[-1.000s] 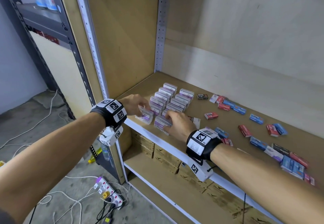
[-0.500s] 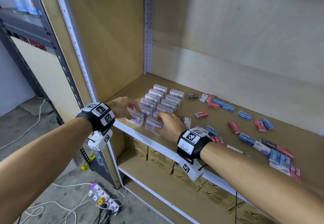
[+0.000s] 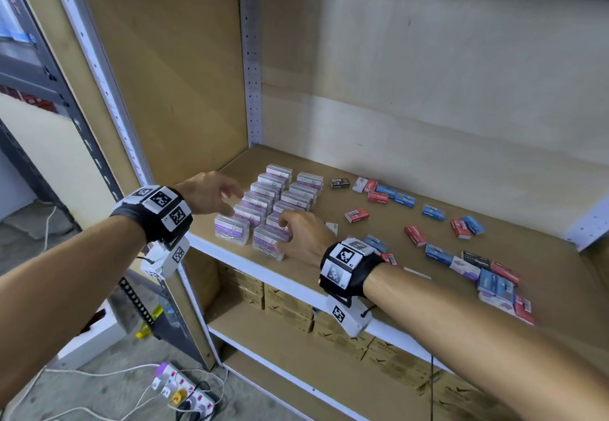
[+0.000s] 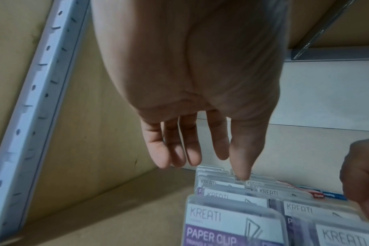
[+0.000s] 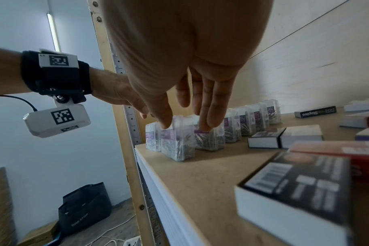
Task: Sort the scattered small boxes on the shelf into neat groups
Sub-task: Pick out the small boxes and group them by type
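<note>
Clear paper clip boxes (image 3: 280, 196) with purple labels stand in two rows at the left of the shelf (image 3: 379, 163). My left hand (image 3: 224, 196) (image 4: 200, 154) hovers above the left row with straight fingers and holds nothing. Below it stands that row's front box (image 3: 231, 231) (image 4: 232, 221). My right hand (image 3: 296, 233) (image 5: 187, 123) holds the right row's front box (image 3: 270, 242) (image 5: 177, 143), thumb on its front, fingers behind its top. Red (image 3: 415, 234), blue (image 3: 433, 212) and black staple boxes (image 5: 315, 114) lie scattered to the right.
A jumbled cluster of small boxes (image 3: 494, 282) sits at the shelf's right front. Brown cartons (image 3: 286, 305) fill the shelf below. A perforated upright (image 3: 252, 58) stands at the back left corner. A power strip (image 3: 184, 391) with cables lies on the floor.
My left hand has let go of the paper clip box it held, which now stands at the front of the left row, and has lifted clear. My right hand stays on its box.
</note>
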Available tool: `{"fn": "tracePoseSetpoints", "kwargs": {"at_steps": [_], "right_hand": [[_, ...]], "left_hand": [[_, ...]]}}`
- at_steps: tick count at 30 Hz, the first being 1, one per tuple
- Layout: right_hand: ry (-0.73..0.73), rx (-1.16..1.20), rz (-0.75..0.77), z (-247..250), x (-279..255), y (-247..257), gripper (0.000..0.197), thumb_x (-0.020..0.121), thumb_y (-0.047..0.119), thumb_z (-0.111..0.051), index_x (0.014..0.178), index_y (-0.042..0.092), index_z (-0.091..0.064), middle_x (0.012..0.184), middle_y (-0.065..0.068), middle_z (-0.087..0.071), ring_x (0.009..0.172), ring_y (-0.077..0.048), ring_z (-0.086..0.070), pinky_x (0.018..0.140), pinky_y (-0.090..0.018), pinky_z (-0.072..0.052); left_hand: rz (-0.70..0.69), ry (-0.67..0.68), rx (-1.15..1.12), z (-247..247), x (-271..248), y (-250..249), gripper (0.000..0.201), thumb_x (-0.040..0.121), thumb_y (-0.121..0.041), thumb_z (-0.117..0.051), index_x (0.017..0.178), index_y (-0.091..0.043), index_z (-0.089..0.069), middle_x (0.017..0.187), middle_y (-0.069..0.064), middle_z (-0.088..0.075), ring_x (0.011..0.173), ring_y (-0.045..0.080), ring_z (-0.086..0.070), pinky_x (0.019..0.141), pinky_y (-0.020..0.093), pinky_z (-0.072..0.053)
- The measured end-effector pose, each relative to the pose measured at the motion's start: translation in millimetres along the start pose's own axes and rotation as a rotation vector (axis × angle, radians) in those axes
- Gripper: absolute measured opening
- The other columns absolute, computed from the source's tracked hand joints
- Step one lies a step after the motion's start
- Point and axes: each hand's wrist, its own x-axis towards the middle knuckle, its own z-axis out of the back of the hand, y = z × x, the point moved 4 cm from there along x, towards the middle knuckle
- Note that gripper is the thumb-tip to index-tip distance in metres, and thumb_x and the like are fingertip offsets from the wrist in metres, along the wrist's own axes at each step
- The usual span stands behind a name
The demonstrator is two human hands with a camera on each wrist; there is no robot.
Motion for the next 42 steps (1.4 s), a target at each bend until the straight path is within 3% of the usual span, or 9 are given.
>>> {"fn": "tracePoseSetpoints", "kwargs": {"at_steps": [4,8,11,16,19,22,28,34,42], "right_hand": [[-0.011,-0.004,-0.002,8,-5,-6,0.03,0.079,0.028,-0.071,0.104,0.015,-0.059,0.088,0.003,-0.057,0.079,-0.018,-0.054,0.064,-0.027,-0.04],[-0.048,-0.033,-0.003,26,-15,-14,0.029,0.081,0.031,-0.07,0.103,0.015,-0.061,0.094,0.0,-0.065,0.082,-0.016,-0.057,0.054,-0.022,-0.036],[-0.068,0.006,-0.056,36,-23,-27,0.027,0.079,0.03,-0.07,0.1,0.017,-0.061,0.09,0.001,-0.064,0.082,-0.019,-0.06,0.065,-0.03,-0.049],[-0.069,0.023,-0.158,54,-42,-53,0.026,0.082,0.03,-0.067,0.105,0.02,-0.058,0.09,0.009,-0.054,0.082,-0.016,-0.056,0.072,-0.033,-0.05],[-0.087,-0.011,-0.213,67,-56,-68,0.029,0.084,0.03,-0.065,0.108,0.017,-0.059,0.101,0.0,-0.06,0.085,-0.018,-0.059,0.076,-0.032,-0.052],[-0.092,0.047,-0.225,79,-72,-79,0.028,0.088,0.018,-0.063,0.112,0.003,-0.059,0.105,-0.011,-0.062,0.08,-0.02,-0.058,0.069,-0.02,-0.048],[-0.179,-0.042,-0.399,103,-110,-113,0.033,0.086,0.034,-0.064,0.112,0.015,-0.057,0.102,-0.003,-0.062,0.09,-0.023,-0.06,0.078,-0.037,-0.052],[-0.227,-0.045,-0.554,121,-159,-150,0.037,0.083,0.035,-0.064,0.117,0.021,-0.057,0.111,0.001,-0.061,0.098,-0.017,-0.058,0.084,-0.032,-0.05],[-0.257,-0.116,-0.844,135,-229,-197,0.018,0.088,0.03,-0.062,0.105,0.024,-0.06,0.094,0.006,-0.059,0.089,-0.018,-0.059,0.075,-0.03,-0.049]], "left_hand": [[-0.049,-0.052,-0.031,7,6,-17,0.027,0.081,-0.026,-0.076,0.104,-0.031,-0.064,0.099,-0.01,-0.062,0.094,0.012,-0.06,0.076,0.027,-0.046],[-0.099,-0.089,-0.024,13,18,-37,0.025,0.08,-0.027,-0.077,0.103,-0.028,-0.067,0.096,-0.007,-0.065,0.088,0.01,-0.06,0.075,0.026,-0.045],[-0.143,-0.098,-0.03,15,27,-58,0.023,0.079,-0.027,-0.077,0.099,-0.029,-0.067,0.095,-0.005,-0.065,0.089,0.012,-0.061,0.075,0.025,-0.045],[-0.21,-0.101,-0.056,10,46,-96,0.015,0.08,-0.025,-0.077,0.088,-0.033,-0.068,0.084,-0.008,-0.064,0.08,0.011,-0.06,0.07,0.026,-0.047],[-0.259,-0.08,-0.032,4,60,-121,0.015,0.078,-0.033,-0.077,0.084,-0.041,-0.066,0.087,-0.011,-0.067,0.08,0.01,-0.064,0.068,0.028,-0.051],[-0.301,-0.037,-0.017,-6,70,-153,0.016,0.083,-0.027,-0.073,0.095,-0.032,-0.065,0.088,-0.01,-0.064,0.081,0.009,-0.062,0.063,0.023,-0.047],[-0.402,0.016,-0.063,-28,94,-213,0.013,0.081,-0.022,-0.074,0.091,-0.029,-0.07,0.083,-0.005,-0.069,0.079,0.013,-0.064,0.071,0.025,-0.051],[-0.543,0.055,-0.086,-61,104,-278,0.014,0.082,-0.022,-0.074,0.095,-0.025,-0.07,0.083,-0.003,-0.066,0.077,0.014,-0.059,0.072,0.024,-0.044],[-0.667,0.188,-0.104,-130,117,-359,0.009,0.085,-0.018,-0.069,0.093,-0.02,-0.072,0.088,-0.001,-0.065,0.09,0.02,-0.063,0.087,0.033,-0.052]]}}
